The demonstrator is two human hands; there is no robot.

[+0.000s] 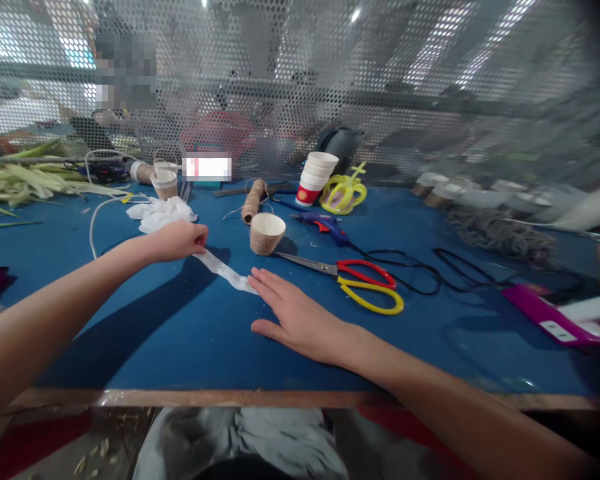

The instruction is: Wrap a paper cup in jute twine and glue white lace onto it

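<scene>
The strip (221,269), white and narrow, runs obliquely across the centre of the frame, low over the blue table (290,373). The left hand (181,240), left of centre, is closed in a narrow grip on the strip's upper-left end. The right hand (300,315), just below centre, lies nearly flat, palm down, fingers extended and thumb apart; its fingertips touch the strip's lower-right end without grasping it. A crumpled white bundle (163,212) lies beside the left hand.

Containers: at centre, a brown-sided cup (266,241) stands upright, its pale inner wall exposed, near the tips of the scissors (325,268). Above and right, a stack of paper cups (317,175) stands nested one within another, the lowest bearing a red band. Touching or just beside it is a yellow basket (344,207); something pinkish shows within its frame, too indistinct to identify. At upper left, a handled cup (165,187) stands upright, its contents unclear. Between these groups lies a twine roll (253,201); a blue glue gun (326,225) lies right of centre.
</scene>
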